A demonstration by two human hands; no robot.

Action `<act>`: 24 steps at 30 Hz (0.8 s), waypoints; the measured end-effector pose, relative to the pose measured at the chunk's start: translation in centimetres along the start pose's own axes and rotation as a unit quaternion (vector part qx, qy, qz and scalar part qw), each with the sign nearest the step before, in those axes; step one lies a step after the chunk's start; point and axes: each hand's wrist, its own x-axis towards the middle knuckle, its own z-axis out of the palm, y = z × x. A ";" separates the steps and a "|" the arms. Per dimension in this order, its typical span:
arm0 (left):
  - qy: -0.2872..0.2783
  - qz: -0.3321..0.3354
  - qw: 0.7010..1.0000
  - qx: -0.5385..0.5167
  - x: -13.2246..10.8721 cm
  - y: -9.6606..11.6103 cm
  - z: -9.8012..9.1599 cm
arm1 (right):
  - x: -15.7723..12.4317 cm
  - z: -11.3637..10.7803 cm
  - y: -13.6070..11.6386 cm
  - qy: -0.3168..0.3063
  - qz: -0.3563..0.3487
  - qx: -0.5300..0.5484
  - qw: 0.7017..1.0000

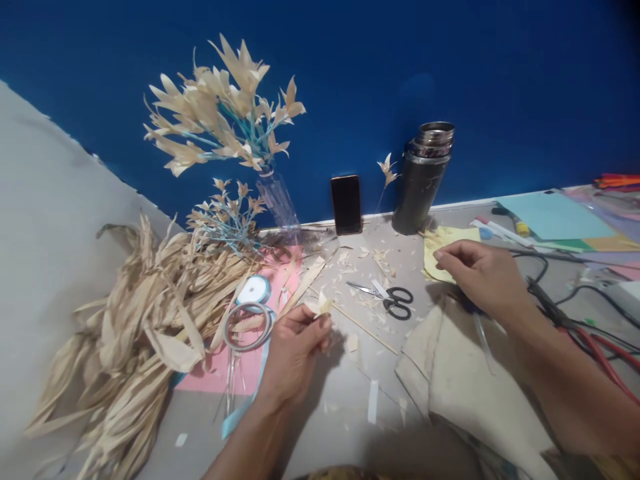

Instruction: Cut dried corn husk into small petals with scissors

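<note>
My left hand is closed in a pinch on a small pale husk flower with a thin stick running off to the right across the table. My right hand hovers palm down over a yellow paper; its fingers are curled, and a dark blue thing shows under the palm that I cannot make out. Black-handled scissors lie between the two hands.
A heap of dried husks fills the left. Tape rolls lie on pink paper. Husk flowers in a glass vase, a phone and a steel flask stand against the blue wall. Cables and coloured sheets lie right.
</note>
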 end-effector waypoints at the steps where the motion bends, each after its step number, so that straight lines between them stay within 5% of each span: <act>1: -0.011 -0.009 1.000 -0.009 -0.2 0.1 -0.3 | 0.1 -0.3 0.0 0.007 0.002 -0.007 1.000; 10: -0.038 -0.073 0.996 -0.045 -1.1 -1.4 -1.5 | 0.4 -0.6 0.2 0.029 0.006 -0.020 0.999; 17: -0.011 -0.078 0.997 0.003 -1.0 -2.4 -1.9 | 1.5 -2.3 1.3 0.263 0.049 0.141 0.953; 24: 0.010 -0.088 0.996 -0.008 -0.9 -2.5 -1.7 | 2.3 -3.3 2.5 0.314 0.019 0.194 0.929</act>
